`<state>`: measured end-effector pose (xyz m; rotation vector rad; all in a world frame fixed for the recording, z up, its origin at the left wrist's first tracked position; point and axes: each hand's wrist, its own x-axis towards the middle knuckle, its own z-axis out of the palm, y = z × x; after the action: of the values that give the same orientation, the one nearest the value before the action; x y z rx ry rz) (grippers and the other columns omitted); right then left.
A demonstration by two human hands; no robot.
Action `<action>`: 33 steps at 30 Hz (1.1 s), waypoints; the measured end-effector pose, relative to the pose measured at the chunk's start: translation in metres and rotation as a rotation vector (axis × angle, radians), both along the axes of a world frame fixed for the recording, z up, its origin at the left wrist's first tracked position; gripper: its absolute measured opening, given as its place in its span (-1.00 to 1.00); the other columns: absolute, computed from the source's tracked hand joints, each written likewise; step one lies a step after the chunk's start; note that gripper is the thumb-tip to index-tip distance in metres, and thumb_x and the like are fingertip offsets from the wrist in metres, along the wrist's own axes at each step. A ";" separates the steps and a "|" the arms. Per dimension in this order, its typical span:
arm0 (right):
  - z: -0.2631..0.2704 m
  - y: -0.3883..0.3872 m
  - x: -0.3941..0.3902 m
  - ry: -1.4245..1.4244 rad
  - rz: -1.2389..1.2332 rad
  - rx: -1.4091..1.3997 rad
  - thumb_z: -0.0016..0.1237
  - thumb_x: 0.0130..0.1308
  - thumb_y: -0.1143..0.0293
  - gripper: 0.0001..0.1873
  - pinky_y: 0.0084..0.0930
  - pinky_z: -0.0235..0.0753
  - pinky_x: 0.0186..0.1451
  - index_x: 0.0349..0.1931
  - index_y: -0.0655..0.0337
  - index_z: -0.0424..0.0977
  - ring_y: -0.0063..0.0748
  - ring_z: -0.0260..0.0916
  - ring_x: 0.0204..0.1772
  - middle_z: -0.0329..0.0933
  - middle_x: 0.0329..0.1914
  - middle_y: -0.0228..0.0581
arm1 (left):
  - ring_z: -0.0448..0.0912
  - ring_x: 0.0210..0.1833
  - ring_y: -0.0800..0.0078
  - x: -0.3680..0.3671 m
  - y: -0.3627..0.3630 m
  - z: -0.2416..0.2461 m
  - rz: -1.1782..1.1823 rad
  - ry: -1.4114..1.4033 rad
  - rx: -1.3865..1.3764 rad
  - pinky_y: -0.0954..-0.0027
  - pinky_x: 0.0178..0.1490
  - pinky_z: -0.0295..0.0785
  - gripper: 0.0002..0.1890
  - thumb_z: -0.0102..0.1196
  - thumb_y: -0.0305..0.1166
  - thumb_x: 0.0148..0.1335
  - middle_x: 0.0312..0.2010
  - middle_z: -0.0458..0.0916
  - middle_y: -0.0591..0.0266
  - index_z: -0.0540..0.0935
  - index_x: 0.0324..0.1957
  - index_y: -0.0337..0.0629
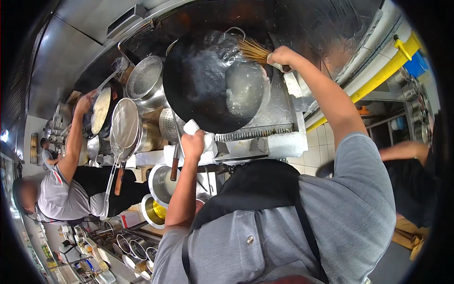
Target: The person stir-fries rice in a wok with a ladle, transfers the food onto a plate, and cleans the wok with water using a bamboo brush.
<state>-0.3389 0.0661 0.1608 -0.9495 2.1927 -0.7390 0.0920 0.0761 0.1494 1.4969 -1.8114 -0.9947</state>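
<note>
A large black wok (198,81) is tilted over the stove and holds cloudy water (244,88). My right hand (280,58) grips the wrapped handle of a bamboo wok brush (253,50), whose bristles reach the wok's upper right side near a wire-like loop handle. At the wok's near left rim, my left hand (193,143) is closed on a folded white cloth (192,127). A long thin metal handle passes beside that hand; whether the fingers hold it too, I cannot tell.
Left of the wok stand a mesh strainer (126,122), a perforated ladle (170,124) and a metal bowl (144,78). A co-worker (71,191) handles a pan (103,110) further left. A yellow pipe (379,83) runs along the right; another person's arm (404,151) is behind.
</note>
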 end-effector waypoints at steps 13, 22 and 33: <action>0.003 0.070 0.041 -0.362 -0.172 0.010 0.06 0.11 0.25 -0.71 -0.32 0.46 -0.61 -0.21 0.22 0.46 -0.25 0.42 -0.54 0.47 -0.35 -0.16 | 0.59 -0.28 -0.11 0.025 -0.041 0.027 -0.167 -0.199 -0.109 0.12 -0.18 0.44 -0.73 0.02 -0.32 -0.03 -0.45 0.59 -0.23 0.56 -0.42 -0.40; -0.032 0.106 0.059 -0.463 -0.229 -0.058 -0.03 0.25 0.20 -0.54 -0.40 0.40 -0.59 0.16 0.00 0.36 -0.36 0.40 -0.54 0.41 -0.22 -0.25 | 0.57 -0.22 -0.16 0.023 -0.045 0.060 -0.246 -0.313 -0.282 0.10 -0.14 0.46 -0.69 0.09 -0.36 -0.07 -0.40 0.57 -0.29 0.51 -0.33 -0.46; -0.039 0.047 0.202 -1.016 -0.535 -0.607 0.03 0.25 0.26 -0.53 -0.14 0.50 -0.19 0.15 0.10 0.30 -0.27 0.45 -0.15 0.46 -0.19 -0.18 | 0.53 -0.24 -0.23 0.006 0.004 0.055 -0.208 -0.446 -0.498 0.04 -0.15 0.43 -0.71 0.16 -0.40 -0.10 -0.40 0.55 -0.26 0.50 -0.34 -0.40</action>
<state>-0.1374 0.1131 0.1216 -0.0880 1.2832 -1.7316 0.0984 0.0797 0.2039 1.2937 -2.3453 -0.2527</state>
